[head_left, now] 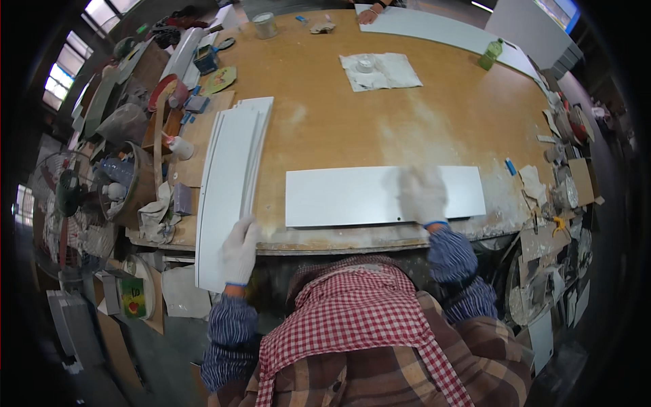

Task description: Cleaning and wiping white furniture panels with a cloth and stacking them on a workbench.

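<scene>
My left hand [240, 250], in a white glove, is closed on the right edge of a long white panel [220, 183]. That panel lies on top of a stack of similar panels on the left of the table, its near end jutting past the front edge. In front of me a shorter white panel [346, 195] lies flat, with a small dark hole near its front edge. Over its right part is my right hand [422, 195], also gloved. Motion blurs its fingers, so whether it holds anything cannot be made out.
The wooden table [305, 129] has white dust on it. Further back are a small tin on a white cloth [390, 78], a green bottle [489, 54] and a long white board [434, 30] with another person's hand [369, 13] on it. Bins and tools crowd the left side.
</scene>
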Demonstrator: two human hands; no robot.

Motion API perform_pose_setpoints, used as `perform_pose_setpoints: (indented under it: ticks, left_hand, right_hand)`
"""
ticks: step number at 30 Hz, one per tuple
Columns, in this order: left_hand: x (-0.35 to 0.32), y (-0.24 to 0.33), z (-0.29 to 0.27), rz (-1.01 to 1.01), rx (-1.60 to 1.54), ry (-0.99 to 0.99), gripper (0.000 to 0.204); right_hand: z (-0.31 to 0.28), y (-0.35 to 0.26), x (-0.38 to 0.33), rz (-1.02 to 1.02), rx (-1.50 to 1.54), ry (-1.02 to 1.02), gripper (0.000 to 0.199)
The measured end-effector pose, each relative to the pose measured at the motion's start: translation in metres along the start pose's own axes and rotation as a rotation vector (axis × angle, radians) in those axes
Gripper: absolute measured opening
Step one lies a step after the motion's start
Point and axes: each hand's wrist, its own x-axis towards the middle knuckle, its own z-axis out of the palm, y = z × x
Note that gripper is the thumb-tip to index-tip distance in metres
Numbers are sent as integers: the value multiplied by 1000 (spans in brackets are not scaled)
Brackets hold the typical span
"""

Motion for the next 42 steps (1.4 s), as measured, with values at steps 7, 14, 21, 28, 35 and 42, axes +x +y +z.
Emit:
perform_pose_setpoints:
  ticks: [7, 14, 21, 28, 35, 42]
  left_hand:
    - [61, -17, 107, 151, 227, -31, 61]
    - [53, -1, 111, 118, 232, -7, 62]
    - [60, -7, 113, 189, 250, -23, 61]
    - [57, -3, 112, 167, 258, -17, 59]
    - [58, -8, 107, 67, 137, -25, 56]
    - [54, 3, 101, -48, 102, -51, 63]
  right_hand:
    - [54, -178, 8, -248, 526, -367, 20]
    - [13, 44, -15, 159, 93, -218, 19]
    - [23, 91, -26, 498, -117, -134, 26]
    - [11, -55, 3, 177, 438, -604, 22]
    - [-1, 125, -37, 567, -150, -97, 25]
    - [49, 39, 30, 559, -112, -213, 32]
